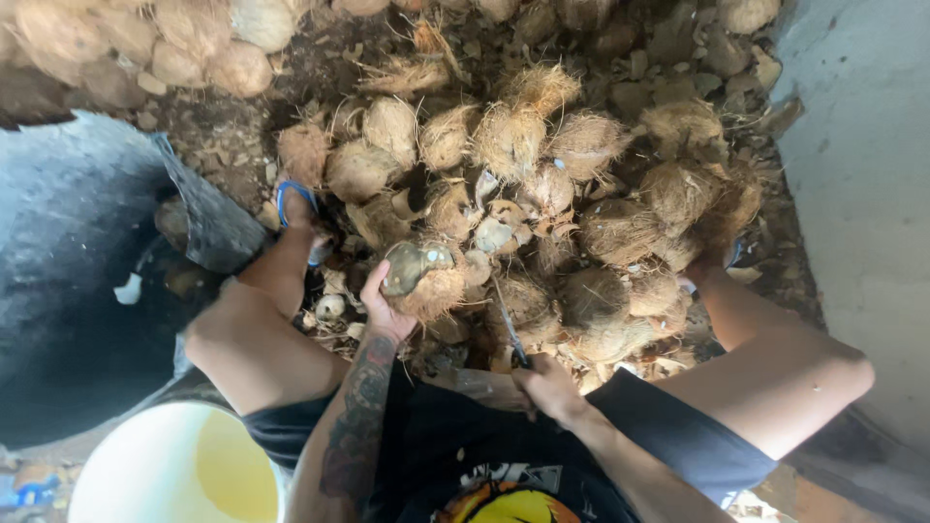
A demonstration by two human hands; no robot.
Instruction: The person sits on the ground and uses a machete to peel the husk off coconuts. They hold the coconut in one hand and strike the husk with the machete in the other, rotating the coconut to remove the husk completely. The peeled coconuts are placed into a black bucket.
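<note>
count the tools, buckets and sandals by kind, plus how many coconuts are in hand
dark-bladed metal knife: 1
round white plastic bucket: 1
blue rubber sandal: 1
brown fibrous coconut held in left hand: 1
total: 4

Husk-littered dirt floor (242, 145) — pale concrete wall (862, 194) at right.

Ahead: a heap of husked coconuts (542, 184) fills the ground between the knees, packed close, no gap to reach through.
Left: a dark curved tub wall (208, 218) stands just beside the left leg.
Lower left: a white bucket (174, 465) sits open-topped, free above.
Right: a pale wall (862, 194) closes that side.
Between the hands: a held coconut (418, 281) and a blade (509, 324) narrow the gap.
</note>
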